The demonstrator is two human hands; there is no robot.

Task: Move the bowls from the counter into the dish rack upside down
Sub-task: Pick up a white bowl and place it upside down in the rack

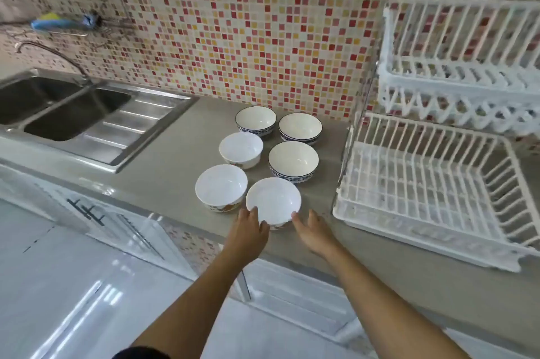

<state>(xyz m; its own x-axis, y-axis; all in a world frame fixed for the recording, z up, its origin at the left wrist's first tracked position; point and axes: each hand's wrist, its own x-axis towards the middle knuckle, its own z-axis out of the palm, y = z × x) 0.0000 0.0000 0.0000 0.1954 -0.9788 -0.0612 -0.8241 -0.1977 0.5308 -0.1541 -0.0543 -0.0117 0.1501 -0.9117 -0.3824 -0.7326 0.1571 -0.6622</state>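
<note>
Several bowls stand upright on the grey counter (163, 171). The nearest white bowl (273, 200) sits by the front edge. My left hand (248, 230) cups its near left side, thumb on the rim. My right hand (312, 230) is at its right side with fingers spread, one fingertip touching the rim. Two more white bowls (221, 186) (240, 148) stand to the left and behind it. Three blue-patterned bowls (293, 160) (300, 127) (255, 119) stand farther back. The white two-tier dish rack (432, 230) on the right holds nothing.
A steel double sink (79, 119) with a tap (52, 54) lies at the left. The tiled mosaic wall (263, 37) runs behind the counter. The rack's upper tier (461, 78) overhangs its lower basket. White cabinet fronts (122, 230) sit below the counter edge.
</note>
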